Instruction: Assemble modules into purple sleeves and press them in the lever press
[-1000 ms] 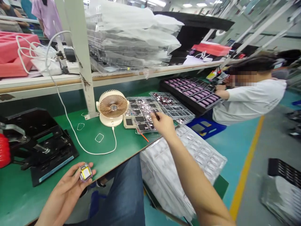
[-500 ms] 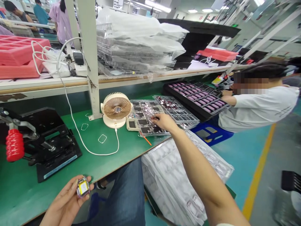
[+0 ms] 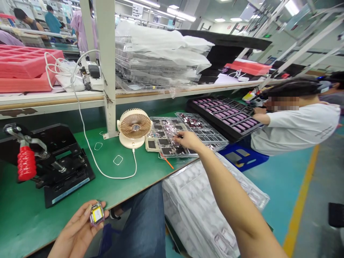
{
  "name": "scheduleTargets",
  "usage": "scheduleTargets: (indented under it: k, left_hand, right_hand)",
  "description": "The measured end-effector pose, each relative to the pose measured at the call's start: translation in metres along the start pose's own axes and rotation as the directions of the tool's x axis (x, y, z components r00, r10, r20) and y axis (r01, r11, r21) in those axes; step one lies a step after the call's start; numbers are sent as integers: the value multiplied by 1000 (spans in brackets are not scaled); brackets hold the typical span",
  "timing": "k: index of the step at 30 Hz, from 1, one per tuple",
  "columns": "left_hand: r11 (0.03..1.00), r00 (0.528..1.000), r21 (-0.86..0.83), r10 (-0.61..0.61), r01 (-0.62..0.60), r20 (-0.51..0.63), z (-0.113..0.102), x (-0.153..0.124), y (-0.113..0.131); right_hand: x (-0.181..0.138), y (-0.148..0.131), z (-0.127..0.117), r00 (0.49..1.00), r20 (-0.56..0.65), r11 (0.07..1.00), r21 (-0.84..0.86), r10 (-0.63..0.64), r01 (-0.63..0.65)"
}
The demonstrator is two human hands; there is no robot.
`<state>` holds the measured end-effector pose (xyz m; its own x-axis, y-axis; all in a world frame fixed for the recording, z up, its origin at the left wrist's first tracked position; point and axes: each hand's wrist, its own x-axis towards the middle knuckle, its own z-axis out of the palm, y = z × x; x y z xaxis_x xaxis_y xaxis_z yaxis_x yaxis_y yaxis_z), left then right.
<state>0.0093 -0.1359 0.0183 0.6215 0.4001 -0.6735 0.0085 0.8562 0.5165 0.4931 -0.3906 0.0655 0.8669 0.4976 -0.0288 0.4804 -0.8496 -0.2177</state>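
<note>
Near the bench's front edge, my left hand (image 3: 76, 229) grips a small square device housing (image 3: 97, 213), its inside facing up with a yellow-edged silvery block in it. My right hand (image 3: 189, 140) reaches out to a clear plastic tray (image 3: 179, 153), with thumb and fingers pinched together over it. A heap of small shiny parts (image 3: 169, 128) lies in that tray, close to the fingertips. What the pinch holds, if anything, is too small to make out. A second clear tray (image 3: 208, 133) with dark reddish pieces sits just to the right.
A cream desk fan (image 3: 135, 127) with a white cable stands left of the trays. Further left is a black clamp fixture (image 3: 67, 179) with a red handle (image 3: 26, 163). An orange stick (image 3: 168, 163) lies by the tray. At right, a co-worker (image 3: 298, 125) sits beside a black tray (image 3: 228, 114).
The view has shifted slightly, so the bench and shelf appear a little further right and lower. My right hand stays over the tray, and my left hand still holds the housing.
</note>
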Motion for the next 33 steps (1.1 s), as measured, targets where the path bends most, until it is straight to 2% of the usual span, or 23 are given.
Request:
scheduleTargets:
  k: [6,12,15,17,18,19,20,21,22,23,25,28,33]
  left_hand:
    - [994,996,-78,80,-78,26,6,-7,5]
    - [994,994,-81,85,-79,72,9,-6,5]
    - [984,985,-125,137,-123,104,13,-6,3]
    - [967,969,-162,216,-195,123,17,-3,3]
    - [955,957,-177,262,-238,126,18,-1,3]
    - [941,943,-189,308,-282,125,19,1,4]
    - [925,928,-197,352,-325,122,20,2,4]
    - [909,912,-201,393,-365,118,20,3,4]
    - [894,897,-202,428,-401,113,20,2,4]
    - [880,883,-198,457,-432,106,20,1,4]
    - [858,861,-185,500,-479,95,18,-3,5]
    - [822,824,-167,561,-544,76,13,-10,6]
    - [765,767,-139,640,-629,53,3,-14,6]
  right_hand:
    - [-9,-4,-11,991,-103,994,87,81,-72]
    - [-21,-18,-24,975,-171,974,199,140,-105]
    - [-47,-50,-20,967,-210,960,266,144,-85]
    - [-79,-88,-2,976,-192,925,380,104,-24]
    - [-99,-111,11,986,-155,884,467,58,22]
    - [-123,-136,26,999,-52,741,670,10,27]
    - [-147,-162,42,992,103,578,815,-73,-42]
    - [-171,-188,58,960,230,433,891,-161,-141]
    - [-194,-214,72,905,342,309,915,-254,-260]
    - [-212,-237,85,851,421,201,906,-314,-373]
    - [-236,-273,103,771,501,51,849,-394,-526]
    - [-246,-300,111,726,521,-56,795,-448,-605]
    - [-244,-311,109,668,552,-51,751,-498,-659]
